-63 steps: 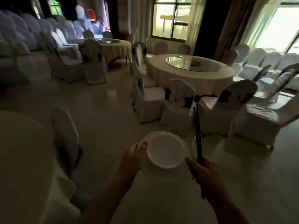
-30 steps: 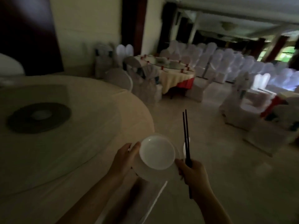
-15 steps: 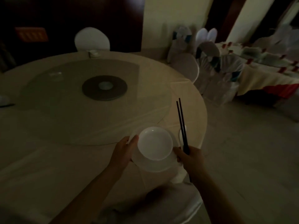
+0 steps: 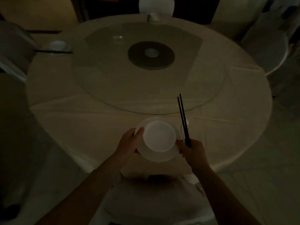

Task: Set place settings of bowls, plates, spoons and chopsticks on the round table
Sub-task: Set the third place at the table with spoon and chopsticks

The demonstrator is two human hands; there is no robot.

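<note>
Two hands were in the lower middle of the frame, above the near edge of the round table (image 4: 97,120), both carrying one stack. The left hand (image 4: 129,143) gripped the left rim of a white plate (image 4: 155,157), thumb hooked over the edge. A white bowl (image 4: 159,135) sat on that plate, a little toward its upper side. The right hand (image 4: 192,151) was closed around a pair of black chopsticks (image 4: 183,117), which pointed up and slightly left over the tablecloth; its fingertips also touched the plate's right rim. A pale spoon-like shape (image 4: 184,127) showed just behind the chopsticks, too dim to confirm or to say how it was held.

Scene was very dark. The table filled most of the frame, covered in cream cloth, with a glass turntable (image 4: 113,70) on top and a dark round base (image 4: 151,55) at its centre. In the upper left, a finished setting lay on the table: a small bowl on a plate (image 4: 57,46) with dark chopsticks (image 4: 53,51) just below it. At top centre, a small white item (image 4: 153,17) sat on the far edge, in front of a white covered chair (image 4: 155,4). Another covered chair (image 4: 267,51) stood at the upper right, and one (image 4: 154,202) sat between the forearms at the bottom of the frame.
</note>
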